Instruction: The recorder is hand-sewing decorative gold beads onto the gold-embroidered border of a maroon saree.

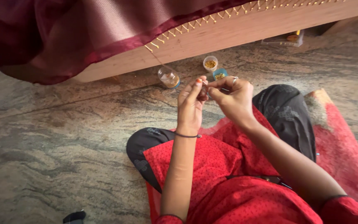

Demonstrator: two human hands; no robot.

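Your work sits on a mottled stone floor. Directly on it: a clear jar lying tilted, a white cup and a blue cup of gold beads, a red mat under you, and a wooden frame.

Item pinched between fingers too small.

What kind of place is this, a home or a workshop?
Probably a home used for handwork. The person sits on a red mat on a stone floor. Maroon cloth with gold edging hangs over a wooden frame, and small bead jars stand near both hands.
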